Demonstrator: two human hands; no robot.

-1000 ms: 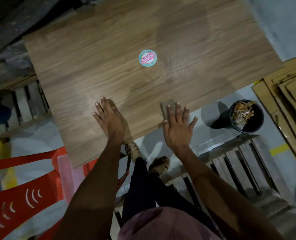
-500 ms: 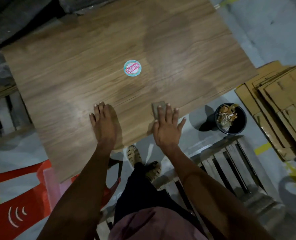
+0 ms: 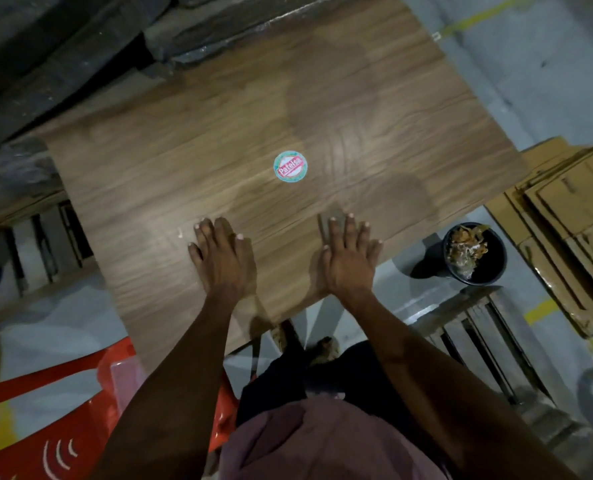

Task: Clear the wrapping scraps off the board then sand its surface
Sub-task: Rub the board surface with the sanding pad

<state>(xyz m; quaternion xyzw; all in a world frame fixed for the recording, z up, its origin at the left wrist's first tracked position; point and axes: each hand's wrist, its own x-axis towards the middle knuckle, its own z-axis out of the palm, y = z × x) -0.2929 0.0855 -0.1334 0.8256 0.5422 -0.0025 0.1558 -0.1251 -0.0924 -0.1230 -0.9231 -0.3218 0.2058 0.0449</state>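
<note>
A large wood-grain board fills the middle of the view, with a round teal and red sticker near its centre. My left hand lies flat on the board near its front edge, fingers straight. My right hand presses a small grey-brown sanding pad flat against the board; only the pad's far end shows beyond the fingertips. A tiny pale fleck lies just left of my left fingertips.
A black bucket holding crumpled scraps stands on the floor to the right. Stacked cardboard lies further right. Wooden pallets sit under the board's front right. A red plastic chair is at the lower left.
Both hands stay flat on the board in the same pose. The view has shifted, so the board and sticker sit differently in the frame.
</note>
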